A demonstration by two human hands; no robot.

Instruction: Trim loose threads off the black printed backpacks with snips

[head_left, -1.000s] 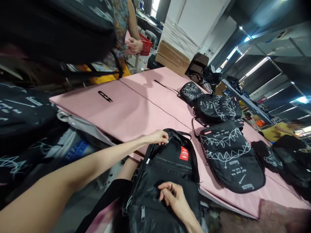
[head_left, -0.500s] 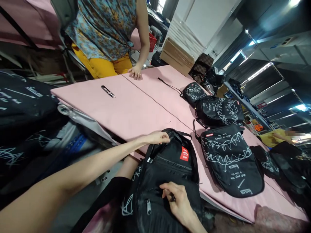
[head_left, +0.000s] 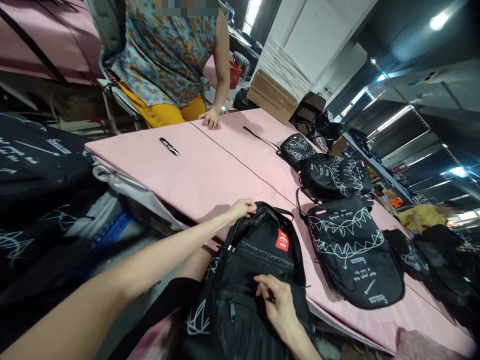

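Note:
A black backpack [head_left: 258,260] with a red label lies at the near edge of the pink table [head_left: 210,175], partly hanging off it. My left hand [head_left: 243,209] is closed on the top edge of the backpack. My right hand [head_left: 275,304] rests on the backpack's front panel, fingers pinched round a small dark thing, perhaps a zipper pull; I cannot make it out.
Three black backpacks with white scribble prints [head_left: 350,240] lie in a row on the table's right side. Small black snips [head_left: 169,146] lie far left. A person in a patterned top [head_left: 168,55] stands at the far edge, one hand [head_left: 210,119] on the table. Cardboard boxes [head_left: 272,95] stand behind.
A large black bag that hid the upper left a second ago is gone, and the standing person's hand now rests on the table. My right hand has shifted slightly down the panel.

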